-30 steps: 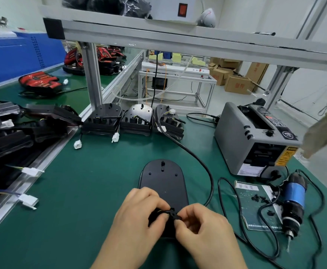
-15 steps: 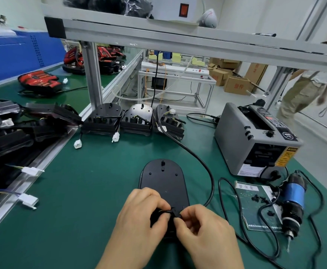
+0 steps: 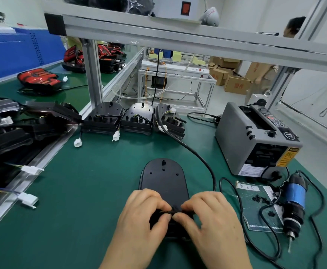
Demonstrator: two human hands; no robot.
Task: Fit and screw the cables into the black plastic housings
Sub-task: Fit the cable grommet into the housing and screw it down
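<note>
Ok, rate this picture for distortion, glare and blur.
Head view: the wide angle tilts the posts apart. Lighting is even and shadows are faint. Glare whitens one rear housing. The left hand and right hand, pinching the cable, are sharp. The far person is soft.

Pale floor (image 3: pixel 225 100); cardboard boxes (image 3: pixel 236 85), seemingly stacked.

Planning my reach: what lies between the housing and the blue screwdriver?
Head view: a thick cable, a thin cord, then a card holding small screws.
</note>
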